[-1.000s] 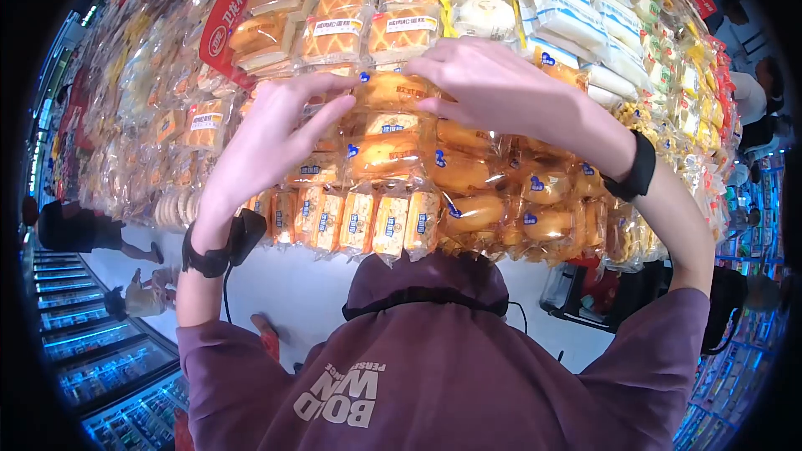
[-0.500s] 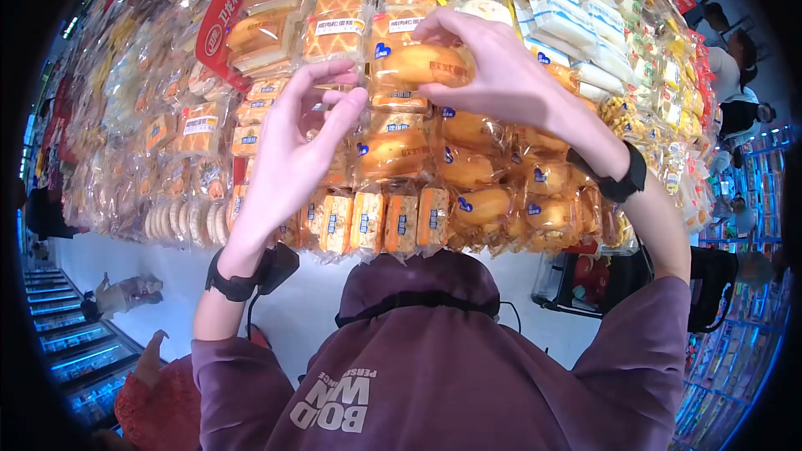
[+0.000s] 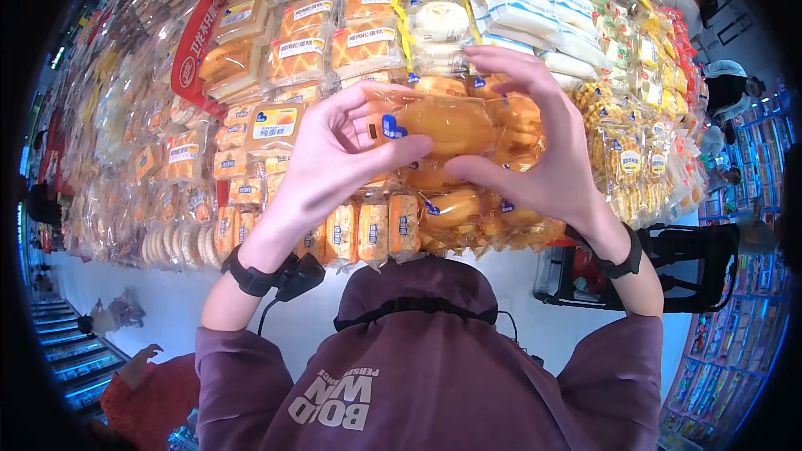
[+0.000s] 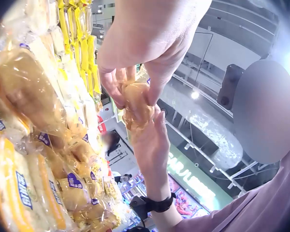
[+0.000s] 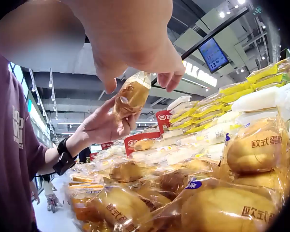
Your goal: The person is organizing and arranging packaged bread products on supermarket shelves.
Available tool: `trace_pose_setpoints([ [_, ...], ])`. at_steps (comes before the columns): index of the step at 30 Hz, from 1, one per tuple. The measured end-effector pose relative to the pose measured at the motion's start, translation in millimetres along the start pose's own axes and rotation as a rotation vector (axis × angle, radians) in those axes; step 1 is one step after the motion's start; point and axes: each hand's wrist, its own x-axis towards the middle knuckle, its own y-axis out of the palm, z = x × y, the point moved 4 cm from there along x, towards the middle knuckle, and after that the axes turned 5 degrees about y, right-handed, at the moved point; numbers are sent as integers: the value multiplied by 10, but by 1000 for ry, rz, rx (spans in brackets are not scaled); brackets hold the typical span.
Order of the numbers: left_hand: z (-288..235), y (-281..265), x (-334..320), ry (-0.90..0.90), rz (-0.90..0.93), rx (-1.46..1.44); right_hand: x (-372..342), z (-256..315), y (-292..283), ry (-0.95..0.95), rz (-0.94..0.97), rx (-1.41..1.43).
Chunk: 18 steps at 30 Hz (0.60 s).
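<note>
My left hand [image 3: 330, 150] pinches the left end of a clear-wrapped golden bread roll [image 3: 455, 127], its thumb on the near side. A blue logo shows on the wrapper beside that thumb. Around the roll's right end my right hand [image 3: 555, 154] is spread, thumb and fingers wide apart. In the right wrist view the left fingers hold the roll [image 5: 134, 95] from below, while the right hand [image 5: 135, 43] arches over it. The left wrist view shows the roll [image 4: 137, 101] between left thumb and fingers. More wrapped rolls [image 3: 451, 207] lie beneath the hands.
Packed rows of wrapped cakes [image 3: 368, 43] rise beyond the hands, with white packets [image 3: 522, 12] to the right. A red sign strip [image 3: 194, 42] stands at left. Orange-and-white packs [image 3: 372, 230] line the near edge. A black cart [image 3: 685, 263] is at right; a person in red [image 3: 154, 397] is behind at left.
The roll was lifted from the pile in the right hand, then brought nearer the body. The left hand has taken its left end, and the right fingers have spread away from it.
</note>
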Motion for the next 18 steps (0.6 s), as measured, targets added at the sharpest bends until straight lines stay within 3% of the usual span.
trace_pose_setpoints([
  [1, -6, 31, -8, 103, -5, 78, -46, -60, -46, 113, -29, 89],
  [4, -5, 129, 15, 313, 65, 134, -190, -253, -101, 183, 105, 153],
  [6, -11, 183, 38, 446, 164, 228, -226, -216, -202, 59, 96, 72],
  [10, -55, 303, 74, 515, 238, 281, -295, -134, -369, -98, 71, -34],
  [18, -20, 651, 206, 621, 238, 330, -469, -230, -677, -146, 46, -43],
])
